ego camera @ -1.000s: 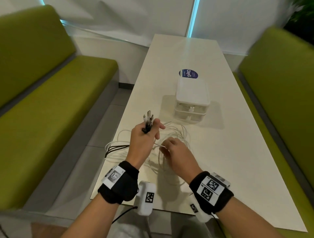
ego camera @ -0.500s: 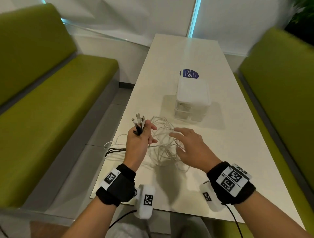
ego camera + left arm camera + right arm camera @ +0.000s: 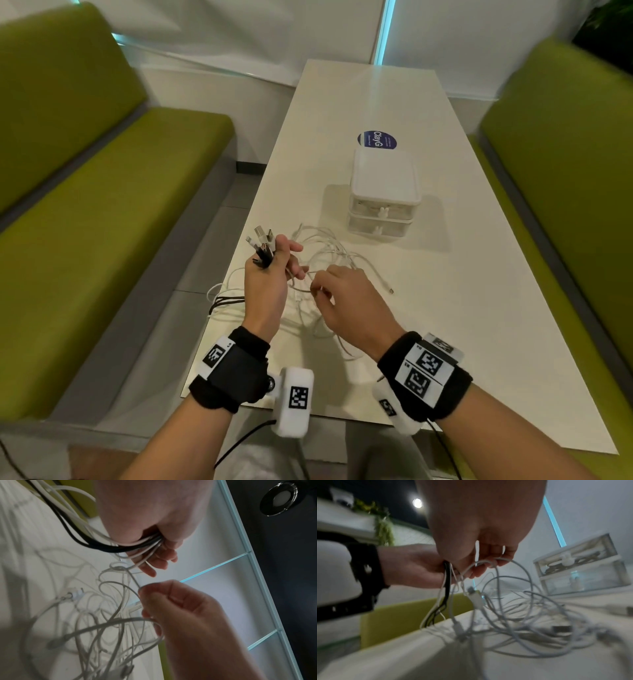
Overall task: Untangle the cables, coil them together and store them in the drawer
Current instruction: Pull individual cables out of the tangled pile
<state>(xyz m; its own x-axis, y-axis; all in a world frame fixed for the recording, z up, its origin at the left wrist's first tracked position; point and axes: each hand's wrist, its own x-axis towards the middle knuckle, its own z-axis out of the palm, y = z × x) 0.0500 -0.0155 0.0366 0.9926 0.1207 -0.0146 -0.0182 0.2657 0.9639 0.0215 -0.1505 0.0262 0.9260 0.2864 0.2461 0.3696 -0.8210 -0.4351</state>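
White table: L hand fisted on cable ends, R hand pinching white strand.

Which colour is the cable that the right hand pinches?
White; the right hand pinches a white cable, clearest in the left wrist view.

Two hands — one drawer box, two drawers — two green benches.

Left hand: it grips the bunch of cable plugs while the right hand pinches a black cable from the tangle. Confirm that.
Not quite: the right hand pinches a white cable, not a black one, as the left wrist view shows. The rest stands: the left hand grips the bunch of cable plugs.
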